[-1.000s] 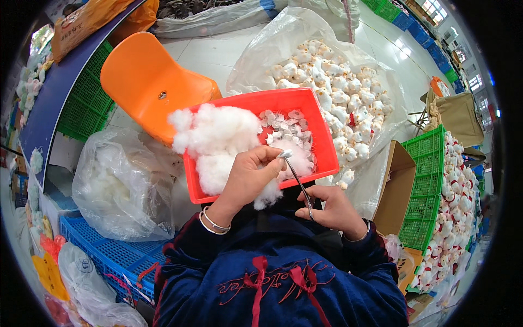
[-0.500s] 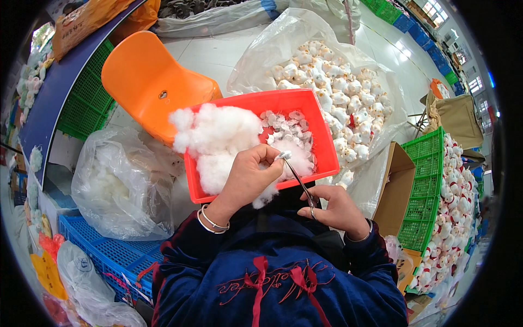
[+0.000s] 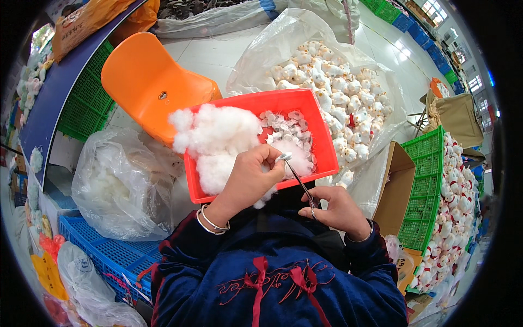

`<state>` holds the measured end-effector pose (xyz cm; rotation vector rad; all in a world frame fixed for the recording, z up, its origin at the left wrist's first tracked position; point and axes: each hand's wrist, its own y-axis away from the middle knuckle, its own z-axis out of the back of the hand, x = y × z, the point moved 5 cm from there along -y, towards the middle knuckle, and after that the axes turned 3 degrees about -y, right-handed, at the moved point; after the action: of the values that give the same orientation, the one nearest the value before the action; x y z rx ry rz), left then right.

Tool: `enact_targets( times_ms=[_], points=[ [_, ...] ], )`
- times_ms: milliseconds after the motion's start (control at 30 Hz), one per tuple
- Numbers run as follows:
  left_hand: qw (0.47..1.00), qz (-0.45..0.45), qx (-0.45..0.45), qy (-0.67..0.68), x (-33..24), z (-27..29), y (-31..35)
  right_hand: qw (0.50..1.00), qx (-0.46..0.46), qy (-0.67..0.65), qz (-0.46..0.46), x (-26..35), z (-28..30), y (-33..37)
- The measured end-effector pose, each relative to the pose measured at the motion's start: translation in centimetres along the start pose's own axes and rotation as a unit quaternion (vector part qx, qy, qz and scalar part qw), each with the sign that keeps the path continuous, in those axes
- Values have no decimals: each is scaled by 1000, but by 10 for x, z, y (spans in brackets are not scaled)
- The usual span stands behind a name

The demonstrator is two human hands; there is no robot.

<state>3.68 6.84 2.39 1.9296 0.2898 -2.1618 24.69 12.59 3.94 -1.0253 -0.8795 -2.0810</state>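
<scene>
Head view: I see the left hand (image 3: 248, 177) pinching a small white piece (image 3: 284, 156) between thumb and fingers, over the near side of the red tray (image 3: 325, 148). The right hand (image 3: 339, 210) is closed on the handles of a slim metal tool (image 3: 300, 183) whose tip meets that piece; I can't tell whether the tip is parted. I judge the step to be filling the piece, and the next move seems to call for a steady left pinch while the right works the tool. White fluff (image 3: 223, 131) lies just ahead of the left hand, which hides part of the tray's near side. Beyond both hands lie loose pieces (image 3: 291, 125); ahead-left, an orange chair (image 3: 150, 82); right of the right hand, a cardboard box (image 3: 395, 185).
</scene>
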Motion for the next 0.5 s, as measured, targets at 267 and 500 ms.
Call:
enact_targets(
  times_ms=[267,500],
  points=[
    [998,-12,42,-37,-5,3,-3,999,4,-46,22,-6,-6,-2],
    [993,17,104,-45,-6,6,-6,995,-28,72,61,3,9,-5]
  ],
)
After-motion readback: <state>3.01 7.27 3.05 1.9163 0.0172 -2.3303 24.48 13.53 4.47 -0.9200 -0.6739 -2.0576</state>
